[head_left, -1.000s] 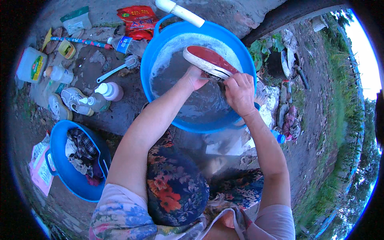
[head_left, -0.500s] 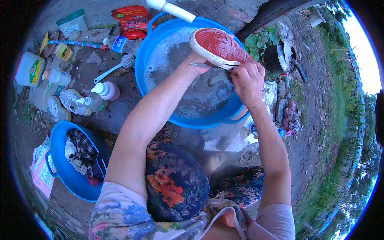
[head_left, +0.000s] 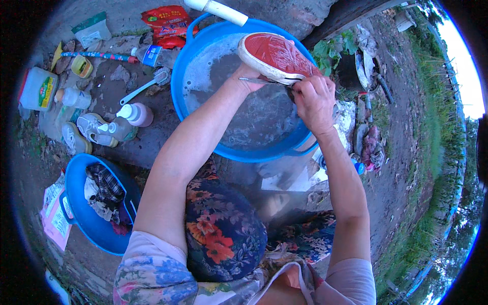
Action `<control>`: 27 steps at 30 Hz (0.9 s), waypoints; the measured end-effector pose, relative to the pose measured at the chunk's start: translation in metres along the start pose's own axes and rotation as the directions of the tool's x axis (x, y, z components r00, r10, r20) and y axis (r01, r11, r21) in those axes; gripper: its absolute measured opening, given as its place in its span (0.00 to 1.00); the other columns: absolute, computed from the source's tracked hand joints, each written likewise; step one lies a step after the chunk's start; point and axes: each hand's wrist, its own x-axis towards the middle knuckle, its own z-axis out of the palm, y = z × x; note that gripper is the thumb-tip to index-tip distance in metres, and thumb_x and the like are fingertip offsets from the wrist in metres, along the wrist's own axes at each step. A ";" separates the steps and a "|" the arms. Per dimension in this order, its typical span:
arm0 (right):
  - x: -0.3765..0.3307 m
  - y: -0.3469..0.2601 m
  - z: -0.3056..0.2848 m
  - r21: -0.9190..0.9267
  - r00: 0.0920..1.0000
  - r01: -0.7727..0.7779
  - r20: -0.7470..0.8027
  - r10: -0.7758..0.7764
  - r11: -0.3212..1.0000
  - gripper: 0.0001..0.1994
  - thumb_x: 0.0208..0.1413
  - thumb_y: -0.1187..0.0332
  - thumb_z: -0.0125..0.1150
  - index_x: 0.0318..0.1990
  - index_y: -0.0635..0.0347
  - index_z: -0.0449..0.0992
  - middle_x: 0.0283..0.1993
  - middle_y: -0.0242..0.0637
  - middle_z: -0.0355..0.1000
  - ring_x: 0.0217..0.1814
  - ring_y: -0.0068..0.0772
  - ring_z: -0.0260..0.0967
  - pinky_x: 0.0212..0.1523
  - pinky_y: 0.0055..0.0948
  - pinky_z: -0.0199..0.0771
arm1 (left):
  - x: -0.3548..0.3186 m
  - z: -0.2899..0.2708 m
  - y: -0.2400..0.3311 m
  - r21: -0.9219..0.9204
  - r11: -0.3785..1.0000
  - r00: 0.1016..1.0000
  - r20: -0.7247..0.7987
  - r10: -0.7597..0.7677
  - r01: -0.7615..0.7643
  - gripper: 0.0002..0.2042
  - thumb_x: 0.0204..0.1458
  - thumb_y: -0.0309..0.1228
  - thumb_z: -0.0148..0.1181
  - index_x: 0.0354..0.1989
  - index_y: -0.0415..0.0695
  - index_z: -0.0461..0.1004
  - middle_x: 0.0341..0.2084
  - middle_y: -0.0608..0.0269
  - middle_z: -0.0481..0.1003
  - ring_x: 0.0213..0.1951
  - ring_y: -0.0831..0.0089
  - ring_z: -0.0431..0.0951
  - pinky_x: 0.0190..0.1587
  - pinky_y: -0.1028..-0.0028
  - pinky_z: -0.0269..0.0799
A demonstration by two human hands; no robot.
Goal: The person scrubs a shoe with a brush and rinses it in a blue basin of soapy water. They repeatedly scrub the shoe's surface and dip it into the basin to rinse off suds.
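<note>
Gripping a red shoe (head_left: 279, 53) above the large blue basin (head_left: 178, 109), the left hand (head_left: 248, 80) supports it from below, fingers mostly hidden; the right hand (head_left: 314, 99) has its fingers clamped on the right end. The basin contains grey, sudsy water (head_left: 254, 122). The smaller blue tub (head_left: 81, 216), lower left, contains a plaid garment (head_left: 108, 182) and other fabrics.

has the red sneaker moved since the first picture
Yes: judged against the blue basin, the red sneaker has shifted up and to the right in the view.
</note>
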 end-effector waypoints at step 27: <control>-0.314 0.033 -0.054 0.699 -0.038 -0.649 0.364 0.931 -0.300 0.12 0.41 0.81 0.59 0.37 0.64 0.70 0.31 0.33 0.67 0.30 0.26 0.65 0.29 0.24 0.65 | -0.055 0.127 -0.271 0.978 -0.196 0.943 -0.134 -0.305 0.075 0.10 0.44 0.24 0.50 0.33 0.39 0.76 0.32 0.46 0.75 0.40 0.52 0.75 0.44 0.60 0.68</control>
